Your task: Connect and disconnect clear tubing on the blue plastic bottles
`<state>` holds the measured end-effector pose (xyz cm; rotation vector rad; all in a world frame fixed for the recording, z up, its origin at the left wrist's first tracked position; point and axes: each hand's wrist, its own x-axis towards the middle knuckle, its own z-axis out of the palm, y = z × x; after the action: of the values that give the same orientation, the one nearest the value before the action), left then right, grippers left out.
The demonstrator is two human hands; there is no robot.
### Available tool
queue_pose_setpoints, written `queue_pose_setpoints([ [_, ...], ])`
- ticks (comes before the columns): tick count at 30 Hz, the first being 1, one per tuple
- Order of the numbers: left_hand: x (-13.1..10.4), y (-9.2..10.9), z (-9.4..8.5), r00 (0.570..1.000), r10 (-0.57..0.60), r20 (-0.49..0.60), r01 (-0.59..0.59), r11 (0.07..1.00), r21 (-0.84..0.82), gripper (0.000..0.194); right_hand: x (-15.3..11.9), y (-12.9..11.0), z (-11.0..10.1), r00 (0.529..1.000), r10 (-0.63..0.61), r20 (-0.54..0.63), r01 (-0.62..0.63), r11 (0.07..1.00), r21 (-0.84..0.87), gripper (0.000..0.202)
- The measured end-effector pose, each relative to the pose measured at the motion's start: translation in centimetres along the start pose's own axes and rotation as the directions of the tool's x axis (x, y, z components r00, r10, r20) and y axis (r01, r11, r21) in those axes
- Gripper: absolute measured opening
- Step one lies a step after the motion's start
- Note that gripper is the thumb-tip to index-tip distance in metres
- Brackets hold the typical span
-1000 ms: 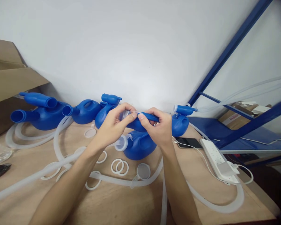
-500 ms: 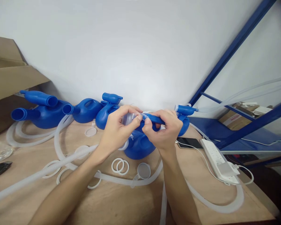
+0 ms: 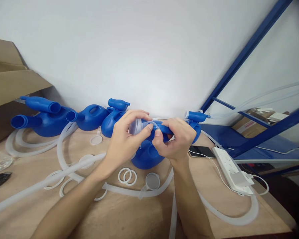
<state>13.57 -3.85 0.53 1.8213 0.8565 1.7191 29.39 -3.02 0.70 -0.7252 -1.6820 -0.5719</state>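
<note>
We hold clear cap (image 3: 136,126) narrowly w/ L hand (image 3: 127,136); R hand (image 3: 175,138) pinches blue part (image 3: 166,128), above desk (image 3: 129,217). Step prob.: attaching strap (image 3: 152,124); next calls for firm thumb pressure, we think.

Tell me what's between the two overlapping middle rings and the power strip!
In the head view: the round lid, a whitish tube, the right forearm, bare wood and a white cable.

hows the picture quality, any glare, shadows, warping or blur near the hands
In the head view, the wall is brightest around its middle; the table carries soft shadow low in frame; the blue post slants steeply, perhaps partly wide-angle stretch; fine detail between left hand and right hand looks soft.
</note>
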Motion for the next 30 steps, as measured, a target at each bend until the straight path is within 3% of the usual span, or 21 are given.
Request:
queue_pose_setpoints([
  [5,0.0,0.2,-0.3,0.996,0.071,0.049,-0.074,0.994,0.086,0.010,0.1,0.0,-0.2,1.000,-0.012,0.020,0.010,0.998,0.066,0.017],
  [10,0.5,0.3,-1.6,0.950,0.220,0.222,-0.268,0.939,0.217,0.017,0.5,-0.2,-0.9,0.979,0.167,0.117,-0.184,0.970,0.158,0.024],
  [15,1.2,0.2,-3.0,0.888,0.135,0.439,-0.266,0.930,0.254,0.044,0.9,0.4,-1.4,0.893,0.354,0.277,-0.421,0.874,0.242,0.029],
  [20,1.9,-0.5,-4.1,0.903,0.064,0.425,-0.237,0.899,0.369,0.049,1.4,1.1,-2.5,0.839,0.326,0.436,-0.472,0.834,0.285,0.020],
  [21,2.0,-0.8,-4.4,0.915,0.062,0.398,-0.224,0.899,0.376,0.048,1.4,1.5,-2.9,0.818,0.303,0.490,-0.475,0.836,0.276,0.027],
  [23,2.3,-1.4,-4.9,0.958,0.057,0.282,-0.164,0.913,0.374,0.048,1.2,2.6,-3.7,0.737,0.264,0.622,-0.489,0.844,0.221,0.059],
  [26,2.6,-2.2,-5.7,0.998,0.047,0.034,-0.057,0.924,0.379,0.052,-0.2,5.4,-4.3,0.555,0.250,0.793,-0.513,0.853,0.090,0.109],
  [28,2.8,-2.5,-6.1,0.995,0.072,-0.068,-0.039,0.917,0.397,0.048,-1.6,7.7,-4.0,0.439,0.285,0.852,-0.549,0.836,0.003,0.126],
  [30,3.0,-2.7,-6.3,0.987,0.130,-0.094,-0.080,0.907,0.413,0.039,-3.2,10.0,-3.1,0.295,0.344,0.891,-0.613,0.784,-0.100,0.127],
])
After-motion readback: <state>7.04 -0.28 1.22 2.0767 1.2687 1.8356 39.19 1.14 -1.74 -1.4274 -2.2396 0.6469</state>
